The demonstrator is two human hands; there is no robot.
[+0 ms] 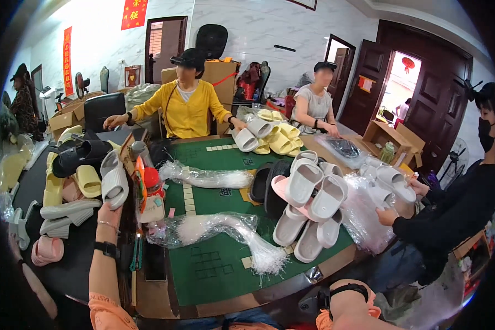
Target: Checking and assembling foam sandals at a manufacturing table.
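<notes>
Over at the left, my left hand (110, 213) is closed around one end of a light grey ribbed slipper (114, 180), tilted upright. More slippers lie beside it: a black one (81, 158), a yellow one (88, 181), pale grey ones (70, 214) and a pink one (47, 250). To the right of that hand stands a bottle with a red cap (151, 177). My right arm (357, 309) shows only in part at the lower edge, below the table, and its hand is out of sight.
Two plastic-wrapped bundles of clear strands (209, 228) lie on the green table mat (203, 286). Grey slippers (308, 212) are piled at its right. A person in yellow (190, 110) touches slippers across the table; a person in black (445, 214) handles slippers at the right.
</notes>
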